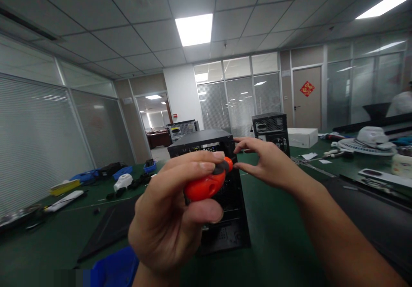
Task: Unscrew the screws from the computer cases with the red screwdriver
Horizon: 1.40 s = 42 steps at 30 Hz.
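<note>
Left hand [170, 218] clenched around stubby orange plastic screwdriver handle [206, 185], steadying it upright. Right hand [267, 162] open, fingertips pinching toward its tip, near black metal computer case [206, 143].

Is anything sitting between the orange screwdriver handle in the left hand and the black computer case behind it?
Nothing visible does. The left hand grips the orange screwdriver handle directly in front of the black computer case. The right hand reaches in from the side, fingertips by the handle's end; the shaft is hidden.

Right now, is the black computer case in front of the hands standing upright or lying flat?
Upright. The computer case stands tall on the green table, top panel level.
</note>
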{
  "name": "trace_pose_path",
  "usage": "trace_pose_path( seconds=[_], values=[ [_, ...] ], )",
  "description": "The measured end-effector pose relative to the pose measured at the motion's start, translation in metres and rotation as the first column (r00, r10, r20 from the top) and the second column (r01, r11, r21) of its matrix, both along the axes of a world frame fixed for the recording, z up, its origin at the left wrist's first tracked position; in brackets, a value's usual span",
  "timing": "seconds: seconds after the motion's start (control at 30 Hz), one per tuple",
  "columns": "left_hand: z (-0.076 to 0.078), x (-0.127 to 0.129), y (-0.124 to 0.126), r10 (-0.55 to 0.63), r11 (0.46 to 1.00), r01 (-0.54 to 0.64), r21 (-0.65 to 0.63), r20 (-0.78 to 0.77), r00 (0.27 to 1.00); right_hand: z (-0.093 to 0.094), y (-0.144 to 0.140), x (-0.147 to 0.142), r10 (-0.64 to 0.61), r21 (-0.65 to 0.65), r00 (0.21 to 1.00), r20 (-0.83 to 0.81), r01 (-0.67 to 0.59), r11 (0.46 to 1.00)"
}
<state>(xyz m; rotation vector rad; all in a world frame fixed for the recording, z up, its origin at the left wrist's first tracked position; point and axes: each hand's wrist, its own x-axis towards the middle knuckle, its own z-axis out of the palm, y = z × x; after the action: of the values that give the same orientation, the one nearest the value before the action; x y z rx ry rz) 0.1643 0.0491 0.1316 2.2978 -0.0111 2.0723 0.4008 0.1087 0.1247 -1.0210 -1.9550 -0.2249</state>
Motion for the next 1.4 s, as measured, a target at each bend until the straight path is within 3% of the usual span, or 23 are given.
trace_pose_path(
  seconds=[0.3, 0.57, 0.83, 1.1, 1.4],
  values=[
    [0.001, 0.004, -0.001, 0.098, 0.985, -0.096, 0.146, -0.012, 0.995, 0.001, 0.001, -0.003, -0.043, 0.052, 0.999, 0.031, 0.041, 0.998],
    [-0.004, 0.007, -0.006, 0.123, 0.981, -0.119, 0.154, -0.022, 0.992, -0.001, 0.004, -0.003, -0.073, 0.087, 0.996, 0.041, 0.069, 0.994],
    [0.002, -0.001, -0.021, 0.310, 0.941, -0.270, 0.206, -0.193, 0.931, -0.002, 0.006, -0.002, -0.064, 0.111, 0.997, 0.046, 0.058, 0.992],
    [0.003, -0.003, -0.020, 0.269, 0.956, -0.228, 0.184, -0.244, 0.932, -0.002, 0.006, -0.002, -0.039, 0.126, 0.999, 0.035, 0.035, 0.991],
    [0.010, -0.001, -0.027, 0.050, 0.995, -0.011, 0.099, -0.393, 0.918, -0.007, 0.011, -0.001, -0.004, 0.163, 1.000, 0.001, 0.004, 0.987]
  ],
)
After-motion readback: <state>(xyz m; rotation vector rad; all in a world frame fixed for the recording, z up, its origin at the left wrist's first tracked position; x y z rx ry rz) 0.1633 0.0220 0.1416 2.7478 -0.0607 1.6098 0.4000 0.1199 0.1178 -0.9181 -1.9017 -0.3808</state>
